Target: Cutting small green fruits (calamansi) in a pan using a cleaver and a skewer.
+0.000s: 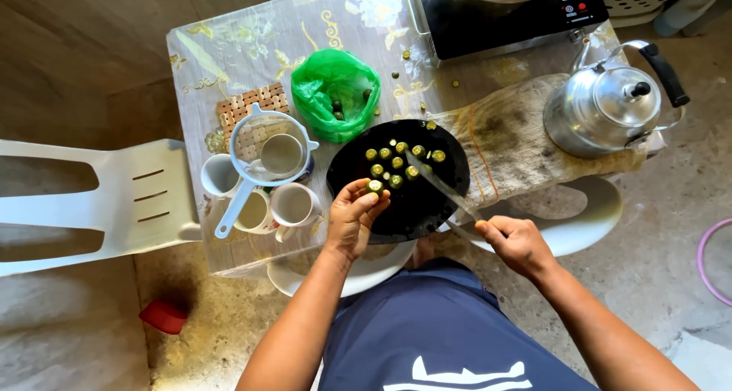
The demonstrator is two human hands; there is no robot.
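Knife in right hand, tip up-left

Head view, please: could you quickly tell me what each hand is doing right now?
Left hand: closed, pinching a small green fruit over the black plate.
Right hand: closed, holding a knife.

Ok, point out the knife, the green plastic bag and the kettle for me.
knife [438, 183], head view, middle of the blade over the black plate.
green plastic bag [335, 82], head view, its crumpled top side.
kettle [602, 105], head view, its shiny lid.
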